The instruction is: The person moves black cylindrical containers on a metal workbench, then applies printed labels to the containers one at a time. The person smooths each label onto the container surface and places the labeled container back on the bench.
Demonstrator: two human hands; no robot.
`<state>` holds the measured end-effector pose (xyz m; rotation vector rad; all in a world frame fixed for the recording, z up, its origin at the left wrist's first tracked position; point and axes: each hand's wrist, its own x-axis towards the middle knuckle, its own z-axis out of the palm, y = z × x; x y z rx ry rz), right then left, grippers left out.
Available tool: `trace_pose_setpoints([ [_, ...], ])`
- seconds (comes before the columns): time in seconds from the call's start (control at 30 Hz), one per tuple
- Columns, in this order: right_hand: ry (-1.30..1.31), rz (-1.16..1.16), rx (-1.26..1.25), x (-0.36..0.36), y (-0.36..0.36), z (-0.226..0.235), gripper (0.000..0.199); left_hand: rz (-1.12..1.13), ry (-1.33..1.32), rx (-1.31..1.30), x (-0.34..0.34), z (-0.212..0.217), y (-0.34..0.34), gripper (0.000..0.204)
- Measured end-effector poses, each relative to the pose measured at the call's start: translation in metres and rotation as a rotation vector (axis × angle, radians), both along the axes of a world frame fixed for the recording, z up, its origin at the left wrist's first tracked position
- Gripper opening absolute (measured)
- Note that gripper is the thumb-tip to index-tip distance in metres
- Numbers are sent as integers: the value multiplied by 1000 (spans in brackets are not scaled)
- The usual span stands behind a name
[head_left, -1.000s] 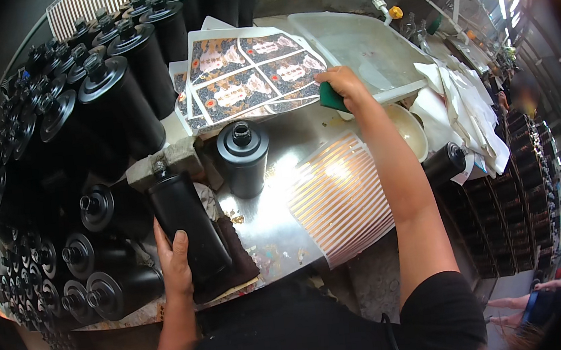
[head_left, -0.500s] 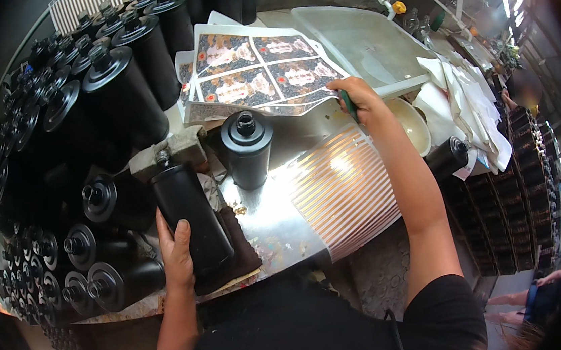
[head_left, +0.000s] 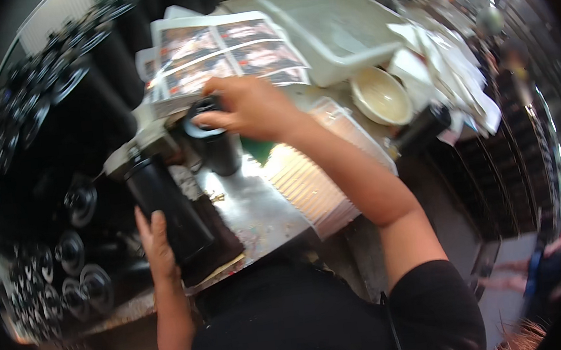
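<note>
My left hand (head_left: 159, 246) lies along the lower side of a black bottle (head_left: 170, 209), thumb on top, steadying it. The bottle leans with its neck on a grey block (head_left: 145, 142) and its base on a dark cloth (head_left: 223, 244). Over the table, my right hand (head_left: 247, 107) has thumb and fingers closed around the neck of a second black bottle (head_left: 219, 152), which stands upright. A green flat tool (head_left: 258, 149) shows below the right palm, its grip hidden. Motion blurs the right hand.
Printed label sheets (head_left: 192, 69) lie behind the upright bottle. To their right are a clear plastic tray (head_left: 327, 25), a cream bowl (head_left: 381, 98) and crumpled white paper (head_left: 445, 64). A striped sheet (head_left: 314, 178) covers the front right. Several black bottles (head_left: 64, 135) crowd the left.
My right hand has left the label sheet's corner and come left to the upright bottle's neck. My left hand stays at the leaning bottle. The whole view has shifted.
</note>
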<state>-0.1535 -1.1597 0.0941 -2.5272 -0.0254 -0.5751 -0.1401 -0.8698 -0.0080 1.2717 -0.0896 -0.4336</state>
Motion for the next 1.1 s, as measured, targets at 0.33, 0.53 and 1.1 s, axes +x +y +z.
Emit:
trace_pose_setpoints([
  [0.33,-91,-24,32,-34,30,-2,31,-20,-60,-20,1,6,-3,64],
  [0.53,84,26,168,-31,47,0,27,-37,-55,-25,0,13,-3,65],
  [1.1,327,26,-859,39,-106,0,15,-516,37,-175,-62,60,-142,48],
])
